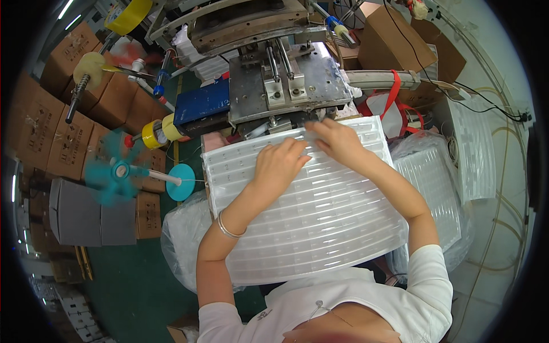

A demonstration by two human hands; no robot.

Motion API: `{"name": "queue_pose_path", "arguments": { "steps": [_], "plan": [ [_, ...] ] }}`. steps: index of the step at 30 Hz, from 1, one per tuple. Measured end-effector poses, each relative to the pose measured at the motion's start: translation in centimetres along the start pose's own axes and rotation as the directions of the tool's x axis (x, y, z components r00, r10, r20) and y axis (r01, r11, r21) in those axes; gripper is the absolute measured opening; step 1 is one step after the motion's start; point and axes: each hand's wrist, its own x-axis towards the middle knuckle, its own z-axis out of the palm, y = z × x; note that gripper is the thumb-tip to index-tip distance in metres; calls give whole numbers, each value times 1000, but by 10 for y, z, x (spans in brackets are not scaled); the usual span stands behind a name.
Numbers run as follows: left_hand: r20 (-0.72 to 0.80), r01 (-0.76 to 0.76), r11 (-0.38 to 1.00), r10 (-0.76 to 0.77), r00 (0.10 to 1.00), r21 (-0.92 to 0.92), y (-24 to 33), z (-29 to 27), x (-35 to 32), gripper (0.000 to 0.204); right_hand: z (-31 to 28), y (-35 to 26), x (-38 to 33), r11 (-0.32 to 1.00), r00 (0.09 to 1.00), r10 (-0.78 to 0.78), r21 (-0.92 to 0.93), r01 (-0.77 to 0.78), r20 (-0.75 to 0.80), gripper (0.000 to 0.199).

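Observation:
In front of me lies a wide clear plastic tray (320,217) with many ridged rows, its far edge against a metal press-like machine (291,80). My left hand (280,166) is over the far part of the tray, fingers bent and closed. Just to its right, my right hand (337,143) reaches to the machine's front edge with its fingers curled together; its fingertips are slightly blurred. Whatever either hand holds is too small or hidden to make out. The two hands are close together but apart.
At the left stand a spinning teal fan (121,170), a roll of yellow tape (154,134) and stacked cardboard boxes (71,140). More plastic trays (429,188) in clear bags lie at the right. An opened carton (394,40) and a red strap (393,88) are behind them.

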Motion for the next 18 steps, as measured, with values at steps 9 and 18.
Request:
{"name": "queue_pose_path", "arguments": {
  "steps": [9,18],
  "plan": [
    [348,-205,944,108,931,258,10,59,2,25,-65,-14,12,909,962,158,413,-53,-224,28],
    [269,16,999,-28,963,45,18,52,1,34,-39,-27,100,988,842,-150,-105,111,-519,24]
  ]
}}
